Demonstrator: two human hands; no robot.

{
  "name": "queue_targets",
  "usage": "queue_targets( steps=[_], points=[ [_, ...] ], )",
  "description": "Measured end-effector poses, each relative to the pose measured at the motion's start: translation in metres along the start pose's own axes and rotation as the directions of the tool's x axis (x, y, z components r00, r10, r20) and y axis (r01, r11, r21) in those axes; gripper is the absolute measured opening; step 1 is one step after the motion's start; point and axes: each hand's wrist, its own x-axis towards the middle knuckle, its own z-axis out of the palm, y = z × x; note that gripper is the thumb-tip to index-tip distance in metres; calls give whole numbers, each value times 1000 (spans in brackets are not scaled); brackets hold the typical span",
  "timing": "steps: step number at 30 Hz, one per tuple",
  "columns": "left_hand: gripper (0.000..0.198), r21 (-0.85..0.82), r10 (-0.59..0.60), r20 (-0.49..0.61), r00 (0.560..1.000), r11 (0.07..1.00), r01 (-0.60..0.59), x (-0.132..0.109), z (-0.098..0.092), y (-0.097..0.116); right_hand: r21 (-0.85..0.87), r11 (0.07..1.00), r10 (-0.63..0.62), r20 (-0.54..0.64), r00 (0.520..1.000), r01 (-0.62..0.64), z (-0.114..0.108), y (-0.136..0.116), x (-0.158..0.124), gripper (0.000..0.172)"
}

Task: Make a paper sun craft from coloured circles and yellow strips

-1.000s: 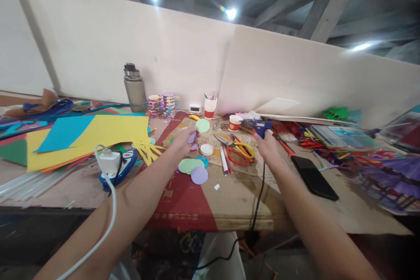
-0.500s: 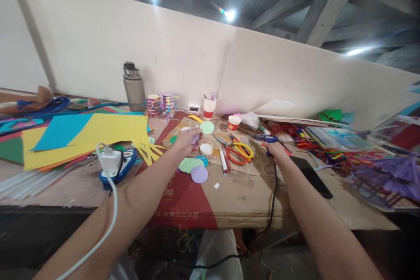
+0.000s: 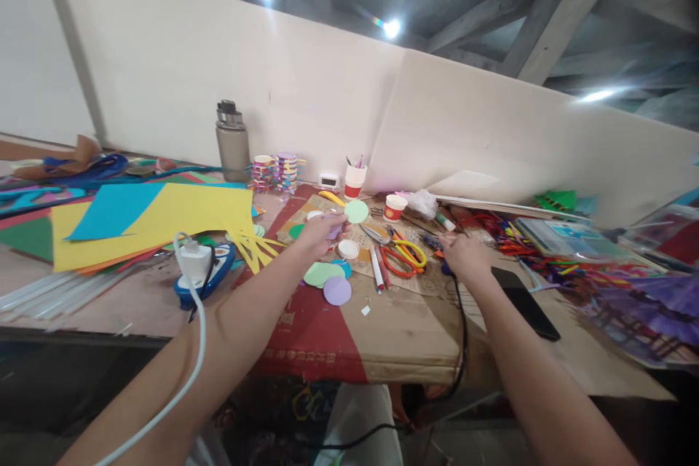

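My left hand (image 3: 323, 234) pinches the edge of a light green paper circle (image 3: 357, 212), raised above the table. Its fingers partly hide something pale purple beside them. Lower down, green paper circles (image 3: 320, 275) and a purple paper circle (image 3: 337, 291) lie on the cardboard, near a small white disc (image 3: 348, 250). My right hand (image 3: 465, 256) has its fingers closed over a blue glue gun (image 3: 433, 241), whose dark cord hangs off the front edge. The hand covers most of the gun. Orange and yellow scissors (image 3: 404, 258) and markers (image 3: 377, 269) lie between the hands.
Yellow and blue paper sheets (image 3: 158, 215) and a blue power strip (image 3: 218, 266) are on the left. At the back stand a bottle (image 3: 232, 142), decorated cups (image 3: 287, 172) and red-white paper cups (image 3: 394, 209). A black phone (image 3: 527, 306) lies right of my right hand.
My right hand has turned over the glue gun, its fingers now covering more of it, and the gun sits lower. My left hand keeps the green circle in much the same place. The view has shifted slightly.
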Motion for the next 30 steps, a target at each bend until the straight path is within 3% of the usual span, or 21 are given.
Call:
queue_targets(
  steps=[2,5,7,9,13,19,26,30],
  points=[
    [6,-37,-32,71,997,999,35,-1,1,0,50,999,2,-1,1000,-2,11,-24,0,26],
    [5,-88,-101,154,983,989,115,0,2,-1,244,967,-95,99,990,69,38,-61,4,37],
    [4,-109,-135,200,970,981,159,0,1,-1,594,801,-266,240,934,75,56,-80,7,45],
    [3,-120,-154,222,963,976,183,0,1,-1,726,686,-367,297,881,40,70,-89,9,53],
    [5,-96,-170,233,958,976,197,-2,3,-3,765,643,-375,289,881,23,83,-89,8,60],
    [6,-51,-160,254,954,983,179,-6,8,-5,784,620,-365,246,898,37,80,-93,0,63],
    [6,-62,-134,285,949,986,157,-9,9,-7,811,584,-305,185,934,30,81,-91,3,55],
    [12,-88,-128,259,957,984,155,-8,11,-8,851,525,-240,132,962,14,83,-89,5,40]
  ],
)
